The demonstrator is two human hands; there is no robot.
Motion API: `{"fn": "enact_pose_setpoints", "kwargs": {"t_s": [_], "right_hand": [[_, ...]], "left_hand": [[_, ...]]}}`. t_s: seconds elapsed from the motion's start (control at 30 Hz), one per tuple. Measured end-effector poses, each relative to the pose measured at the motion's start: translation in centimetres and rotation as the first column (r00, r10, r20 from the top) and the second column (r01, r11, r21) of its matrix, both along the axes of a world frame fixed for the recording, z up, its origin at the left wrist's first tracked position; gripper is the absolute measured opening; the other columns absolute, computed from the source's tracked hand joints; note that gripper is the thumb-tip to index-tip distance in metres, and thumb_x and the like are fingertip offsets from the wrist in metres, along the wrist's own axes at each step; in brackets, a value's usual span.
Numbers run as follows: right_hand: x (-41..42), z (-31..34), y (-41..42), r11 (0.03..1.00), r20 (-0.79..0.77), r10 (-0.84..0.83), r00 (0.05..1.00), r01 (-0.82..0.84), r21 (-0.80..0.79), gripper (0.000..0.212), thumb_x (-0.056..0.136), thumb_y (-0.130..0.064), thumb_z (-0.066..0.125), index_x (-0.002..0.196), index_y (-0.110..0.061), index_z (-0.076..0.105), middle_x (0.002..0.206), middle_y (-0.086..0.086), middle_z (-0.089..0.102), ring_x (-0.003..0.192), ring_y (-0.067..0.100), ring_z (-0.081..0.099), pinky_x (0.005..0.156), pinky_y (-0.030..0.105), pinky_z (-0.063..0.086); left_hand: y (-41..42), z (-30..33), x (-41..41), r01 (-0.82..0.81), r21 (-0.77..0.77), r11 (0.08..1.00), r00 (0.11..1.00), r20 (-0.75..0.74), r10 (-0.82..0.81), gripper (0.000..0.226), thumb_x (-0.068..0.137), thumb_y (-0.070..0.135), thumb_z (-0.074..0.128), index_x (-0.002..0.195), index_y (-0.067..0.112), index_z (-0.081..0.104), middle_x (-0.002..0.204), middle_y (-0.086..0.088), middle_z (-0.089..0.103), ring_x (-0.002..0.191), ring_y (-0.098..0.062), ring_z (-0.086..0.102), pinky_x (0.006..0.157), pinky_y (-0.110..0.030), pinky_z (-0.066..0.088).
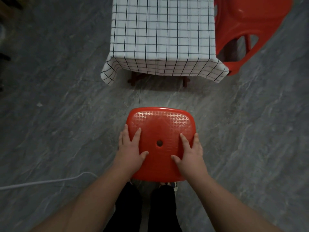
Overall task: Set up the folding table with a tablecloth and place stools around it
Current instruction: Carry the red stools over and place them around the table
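A red plastic stool with a small hole in its seat is right in front of me, a short way from the near end of the table. My left hand grips its left edge, thumb on the seat. My right hand grips its right edge the same way. The low folding table stands ahead, covered by a white tablecloth with a black grid; its dark legs show under the near hem. A second red stool stands against the table's right side.
The floor is grey stone-look tile all around. A white cable lies on the floor at the lower left. My legs in dark trousers are just below the held stool. Dark furniture edges show at the far left.
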State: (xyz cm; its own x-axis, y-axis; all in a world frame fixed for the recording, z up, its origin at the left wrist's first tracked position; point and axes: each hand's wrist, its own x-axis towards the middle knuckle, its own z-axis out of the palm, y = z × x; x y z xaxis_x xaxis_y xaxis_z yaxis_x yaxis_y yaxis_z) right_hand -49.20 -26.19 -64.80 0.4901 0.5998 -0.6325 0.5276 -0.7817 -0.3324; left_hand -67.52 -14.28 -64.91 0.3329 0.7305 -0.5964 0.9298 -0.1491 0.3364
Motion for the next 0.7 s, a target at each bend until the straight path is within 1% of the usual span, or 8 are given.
{"fn": "enact_pose_setpoints", "kwargs": {"t_s": [0.07, 0.17, 0.27, 0.37, 0.47, 0.5, 0.6, 0.7], "right_hand": [[0.2, 1.9, 0.4, 1.0, 0.005, -0.004, 1.0, 0.004, 0.011, 0.085, 0.089, -0.048, 0.065, 0.155, -0.04, 0.011, 0.165, 0.002, -0.007, 0.15, 0.032, 0.001, 0.118, 0.052, 0.022], [0.5, 7.1, 0.9, 0.997, 0.037, 0.017, 0.999, -0.02, 0.078, 0.079, 0.092, -0.047, 0.061, 0.155, -0.032, 0.017, 0.165, 0.004, 0.008, 0.15, 0.028, 0.007, 0.12, 0.047, 0.02], [0.2, 14.1, 1.0, 0.988, 0.116, 0.069, 0.991, -0.084, 0.13, 0.075, 0.093, -0.048, 0.058, 0.155, -0.028, 0.022, 0.162, 0.006, 0.022, 0.149, 0.029, 0.014, 0.119, 0.044, 0.019], [-0.9, 21.2, 0.5, 0.974, 0.19, 0.124, 0.974, -0.157, 0.166, 0.072, 0.094, -0.049, 0.054, 0.155, -0.025, 0.025, 0.16, 0.007, 0.028, 0.149, 0.03, 0.017, 0.12, 0.043, 0.019], [-3.0, 27.5, -0.3, 0.961, 0.246, 0.165, 0.955, -0.211, 0.177, 0.069, 0.096, -0.05, 0.048, 0.155, -0.025, 0.023, 0.161, 0.005, 0.027, 0.149, 0.028, 0.016, 0.12, 0.042, 0.017], [-4.0, 29.5, -0.6, 0.96, 0.262, 0.159, 0.952, -0.212, 0.185, 0.068, 0.097, -0.051, 0.046, 0.155, -0.026, 0.023, 0.161, 0.004, 0.026, 0.15, 0.027, 0.015, 0.12, 0.042, 0.017], [-7.2, 34.2, -1.7, 0.952, 0.32, 0.118, 0.94, -0.199, 0.232, 0.066, 0.097, -0.054, 0.041, 0.155, -0.027, 0.024, 0.162, 0.003, 0.024, 0.15, 0.025, 0.013, 0.119, 0.041, 0.017], [-10.3, 37.8, -2.8, 0.949, 0.356, 0.072, 0.932, -0.174, 0.262, 0.071, 0.093, -0.061, 0.032, 0.155, -0.029, 0.023, 0.163, 0.002, 0.023, 0.151, 0.025, 0.01, 0.121, 0.045, 0.018]], "left_hand": [[0.4, 2.2, 0.3, -0.023, 0.025, 0.999, 0.999, 0.032, 0.022, 0.082, 0.091, 0.038, 0.062, 0.155, 0.037, 0.01, 0.164, -0.004, -0.014, 0.15, -0.029, -0.007, 0.12, -0.049, 0.019], [1.7, 7.3, 0.1, -0.027, 0.062, 0.998, 0.997, 0.071, 0.022, 0.074, 0.093, 0.033, 0.055, 0.155, 0.028, 0.017, 0.163, -0.01, 0.01, 0.151, -0.031, 0.004, 0.122, -0.047, 0.016], [2.8, 13.6, -1.3, 0.066, 0.149, 0.987, 0.995, 0.07, -0.077, 0.072, 0.089, 0.041, 0.044, 0.154, 0.023, 0.02, 0.159, -0.011, 0.027, 0.149, -0.031, 0.017, 0.122, -0.047, 0.019], [3.1, 20.8, -2.8, 0.137, 0.214, 0.967, 0.983, 0.091, -0.16, 0.069, 0.091, 0.038, 0.046, 0.154, 0.022, 0.024, 0.159, -0.011, 0.03, 0.148, -0.031, 0.019, 0.12, -0.05, 0.022], [2.3, 27.7, -4.2, 0.207, 0.267, 0.941, 0.968, 0.083, -0.237, 0.069, 0.09, 0.044, 0.039, 0.154, 0.022, 0.025, 0.159, -0.01, 0.029, 0.148, -0.031, 0.018, 0.119, -0.051, 0.023], [1.9, 29.6, -4.7, 0.244, 0.275, 0.93, 0.959, 0.074, -0.274, 0.069, 0.091, 0.046, 0.038, 0.154, 0.023, 0.023, 0.16, -0.01, 0.027, 0.149, -0.031, 0.017, 0.119, -0.051, 0.023], [0.9, 34.2, -6.2, 0.317, 0.307, 0.897, 0.934, 0.065, -0.352, 0.069, 0.095, 0.047, 0.044, 0.156, 0.028, 0.016, 0.163, -0.008, 0.02, 0.15, -0.03, 0.014, 0.12, -0.051, 0.021], [0.2, 37.8, -8.2, 0.342, 0.348, 0.873, 0.921, 0.06, -0.385, 0.07, 0.096, 0.049, 0.044, 0.156, 0.028, 0.015, 0.163, -0.009, 0.018, 0.15, -0.031, 0.012, 0.12, -0.051, 0.02]]}}
